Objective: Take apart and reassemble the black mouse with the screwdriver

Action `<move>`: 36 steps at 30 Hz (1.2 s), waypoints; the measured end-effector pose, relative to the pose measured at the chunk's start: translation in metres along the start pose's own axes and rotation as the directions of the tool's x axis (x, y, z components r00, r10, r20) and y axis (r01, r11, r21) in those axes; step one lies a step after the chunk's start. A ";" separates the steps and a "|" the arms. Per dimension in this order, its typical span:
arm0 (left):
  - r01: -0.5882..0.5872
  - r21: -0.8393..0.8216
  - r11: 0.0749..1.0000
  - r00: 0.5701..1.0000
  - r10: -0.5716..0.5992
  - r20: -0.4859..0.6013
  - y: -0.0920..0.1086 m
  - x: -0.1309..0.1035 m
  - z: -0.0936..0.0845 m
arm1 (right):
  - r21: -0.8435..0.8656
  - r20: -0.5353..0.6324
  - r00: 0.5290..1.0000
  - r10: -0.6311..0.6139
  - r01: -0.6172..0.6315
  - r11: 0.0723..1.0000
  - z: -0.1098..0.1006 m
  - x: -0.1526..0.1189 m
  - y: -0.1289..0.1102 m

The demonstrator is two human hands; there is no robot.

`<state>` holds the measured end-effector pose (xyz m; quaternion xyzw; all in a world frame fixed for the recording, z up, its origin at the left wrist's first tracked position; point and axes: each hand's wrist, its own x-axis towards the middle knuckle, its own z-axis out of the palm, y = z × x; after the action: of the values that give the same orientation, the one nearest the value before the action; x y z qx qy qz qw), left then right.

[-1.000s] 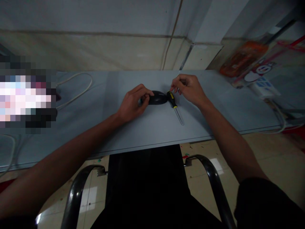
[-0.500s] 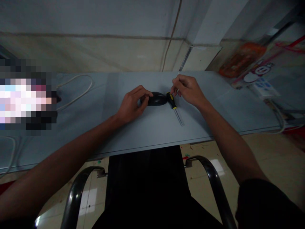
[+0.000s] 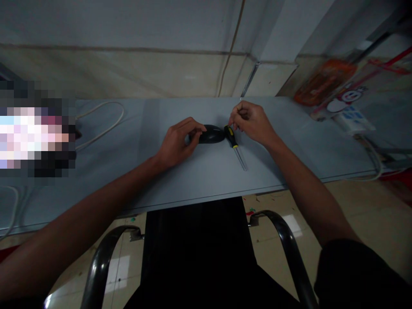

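Observation:
My left hand (image 3: 182, 139) has its thumb and fingers closed on the left end of a smooth, black, rounded object (image 3: 212, 134) lying on the grey table. Against the right end of that object is the handle of a black and yellow screwdriver (image 3: 231, 136), its shaft slanting toward the table's front edge. My right hand (image 3: 247, 118) is just above and right of the handle, fingers curled and pinched together. Whatever is between those fingertips, if anything, is too small to make out.
The narrow grey table (image 3: 180, 184) runs along a tiled wall. A white cable (image 3: 120, 112) loops at the left, beside a pixelated area. Back right are an orange container (image 3: 325, 81), a clear bag and a white box (image 3: 354, 119). Metal armrests flank my lap.
My right hand has shifted slightly, its fingertips curling in closer above the screwdriver handle. My left hand and the black object have stayed in place.

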<state>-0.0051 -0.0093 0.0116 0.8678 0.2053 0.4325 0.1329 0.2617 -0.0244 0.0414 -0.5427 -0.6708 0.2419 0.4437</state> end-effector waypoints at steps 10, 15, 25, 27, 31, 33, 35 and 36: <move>-0.008 -0.018 1.000 1.000 0.008 0.008 0.002 -0.001 0.003 | -0.022 0.008 0.999 0.040 -0.039 0.999 0.003 0.001 0.001; 0.000 -0.009 1.000 1.000 0.000 -0.002 0.000 -0.001 0.003 | -0.007 -0.041 0.998 -0.042 0.042 0.999 0.000 0.000 0.004; -0.018 0.038 0.999 0.999 0.020 -0.042 -0.002 0.000 0.001 | -0.130 -0.026 0.987 -0.160 0.155 0.979 -0.001 0.002 0.012; -0.045 0.075 0.996 0.999 0.043 0.024 -0.005 0.000 0.001 | -0.211 0.016 0.987 -0.157 0.157 0.965 -0.001 0.001 0.011; -0.041 0.121 0.992 0.986 0.020 0.165 -0.013 -0.003 0.004 | -0.358 0.160 0.979 -0.128 0.178 0.916 -0.002 -0.004 0.013; -0.022 0.116 0.993 0.977 -0.003 0.211 -0.016 -0.005 0.006 | -0.429 0.239 0.966 -0.103 0.200 0.881 -0.003 -0.006 0.014; 0.003 0.099 0.995 0.972 -0.027 0.234 -0.018 -0.007 0.008 | -0.478 0.282 0.957 -0.069 0.202 0.855 -0.004 -0.007 0.014; 0.014 0.091 0.996 0.971 -0.035 0.237 -0.019 -0.007 0.008 | -0.494 0.291 0.956 -0.045 0.191 0.848 -0.005 -0.007 0.013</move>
<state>-0.0072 0.0033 -0.0059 0.9159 0.2176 0.3138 0.1236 0.2731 -0.0280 0.0305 -0.5614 -0.7971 0.0960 0.2008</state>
